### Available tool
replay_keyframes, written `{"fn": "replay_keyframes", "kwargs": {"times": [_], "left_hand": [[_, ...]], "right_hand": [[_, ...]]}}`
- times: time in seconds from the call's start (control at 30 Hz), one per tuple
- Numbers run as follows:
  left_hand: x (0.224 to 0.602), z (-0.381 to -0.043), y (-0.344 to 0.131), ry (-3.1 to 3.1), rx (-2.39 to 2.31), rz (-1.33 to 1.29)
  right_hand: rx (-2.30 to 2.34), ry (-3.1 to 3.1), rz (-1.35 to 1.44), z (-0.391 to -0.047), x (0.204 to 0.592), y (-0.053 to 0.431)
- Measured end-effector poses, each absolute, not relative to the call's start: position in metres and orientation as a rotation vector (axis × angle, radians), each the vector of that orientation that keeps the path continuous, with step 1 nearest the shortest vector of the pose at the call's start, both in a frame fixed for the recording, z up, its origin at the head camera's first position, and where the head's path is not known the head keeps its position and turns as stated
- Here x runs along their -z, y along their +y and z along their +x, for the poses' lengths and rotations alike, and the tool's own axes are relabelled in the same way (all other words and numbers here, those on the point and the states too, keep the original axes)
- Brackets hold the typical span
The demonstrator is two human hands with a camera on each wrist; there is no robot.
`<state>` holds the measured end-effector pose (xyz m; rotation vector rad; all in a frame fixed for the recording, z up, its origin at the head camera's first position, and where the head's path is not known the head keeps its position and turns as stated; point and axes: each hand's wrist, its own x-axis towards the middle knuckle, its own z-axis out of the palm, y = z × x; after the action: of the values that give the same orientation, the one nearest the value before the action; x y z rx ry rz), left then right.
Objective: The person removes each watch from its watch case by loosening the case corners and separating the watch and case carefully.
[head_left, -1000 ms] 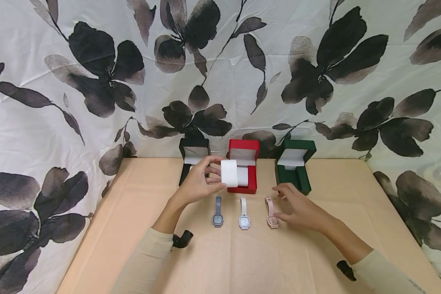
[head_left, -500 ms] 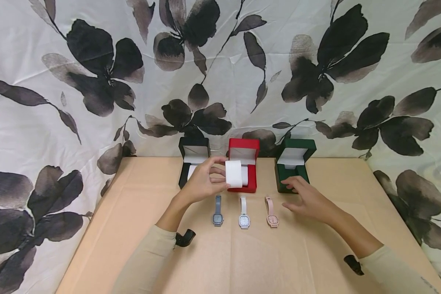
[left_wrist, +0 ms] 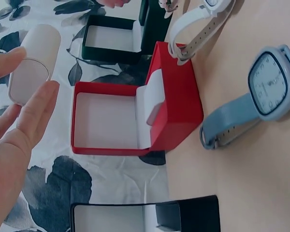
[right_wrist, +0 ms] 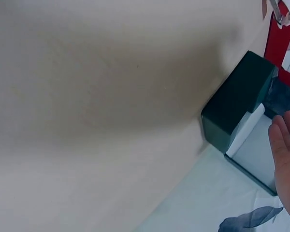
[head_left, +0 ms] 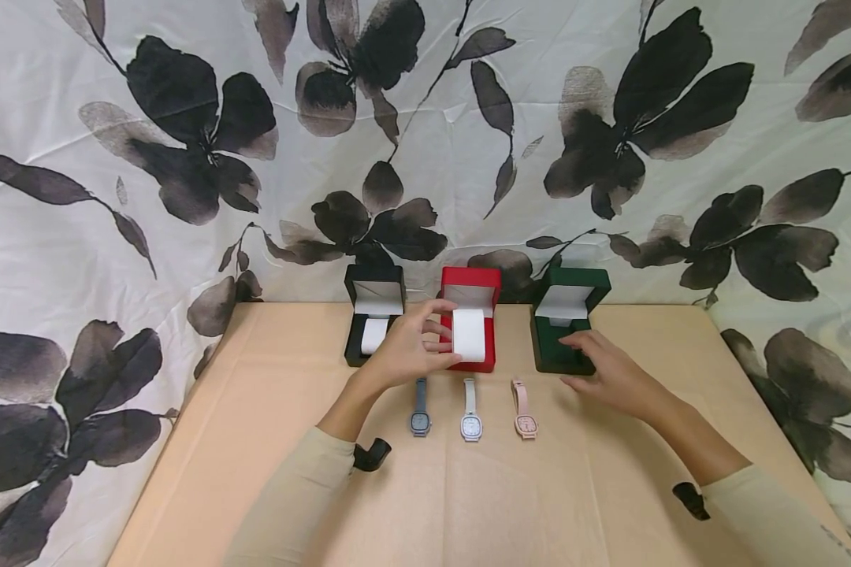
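My left hand (head_left: 407,350) pinches a white watch cushion (left_wrist: 38,53) between thumb and fingers. In the head view the cushion overlaps the open red watch box (left_wrist: 176,104), which has another white cushion (left_wrist: 155,96) inside. My right hand (head_left: 613,378) is by the front right of the open green watch box (head_left: 555,361), fingers loosely extended and holding nothing. No cushion shows in the green box. To the left, an open black watch box (head_left: 358,339) contains a white cushion (head_left: 373,336). In front lie a blue watch (head_left: 421,421), a white watch (head_left: 471,425) and a pink watch (head_left: 525,424).
The boxes stand in a row near the back edge of the tan table (head_left: 496,504), lids raised. Behind them hangs a white cloth (head_left: 482,181) with dark flower prints. The watches lie side by side with faces toward the front.
My left hand has carried the cushion rightward, uncovering the black box's cushion. My right hand has moved right, away from the pink watch, to the green box's front.
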<state>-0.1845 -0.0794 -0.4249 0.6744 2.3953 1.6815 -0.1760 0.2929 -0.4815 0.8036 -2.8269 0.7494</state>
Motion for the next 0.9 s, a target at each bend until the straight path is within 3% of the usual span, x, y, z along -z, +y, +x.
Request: {"fn": "replay_keyframes", "kwargs": {"times": [0.9], "left_hand": [[0.429,-0.199,-0.028,2.396,-1.633,0.812]], "right_hand": [[-0.769,-2.826,0.577,-0.207,0.498,0.329]]}}
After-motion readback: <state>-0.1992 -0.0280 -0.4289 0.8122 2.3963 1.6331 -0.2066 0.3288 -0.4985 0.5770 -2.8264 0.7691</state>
